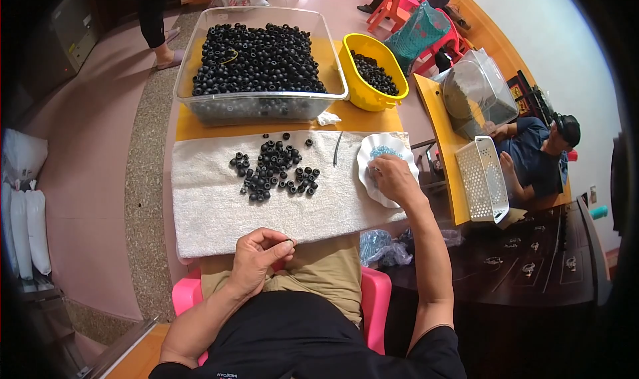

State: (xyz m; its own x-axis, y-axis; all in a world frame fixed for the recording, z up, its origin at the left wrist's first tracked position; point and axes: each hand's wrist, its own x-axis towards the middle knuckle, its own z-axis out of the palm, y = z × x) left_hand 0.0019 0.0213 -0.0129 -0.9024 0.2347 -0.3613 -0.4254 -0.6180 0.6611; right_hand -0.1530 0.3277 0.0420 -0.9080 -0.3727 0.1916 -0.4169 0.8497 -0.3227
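Observation:
My left hand [261,258] is held over my lap at the towel's near edge. Its thumb and forefinger pinch a small black piece [291,241], mostly hidden by the fingertips. My right hand [394,178] reaches down into a white wavy-rimmed dish [365,158] of small clear-blue pieces [382,151]. Those fingers are drawn together, and whatever lies between them is hidden. On the white towel [206,212], between and beyond my hands, a loose pile of black bead-like round parts [266,166] is spread out. A thin dark strip [338,148] lies left of the dish.
Behind the towel stand a large clear bin [259,106] and a yellow tub [356,89], both holding black parts. A crumpled white tissue [328,118] is near them. At right, another person [532,153] sits by a white perforated basket [482,179] and a clear container [489,89].

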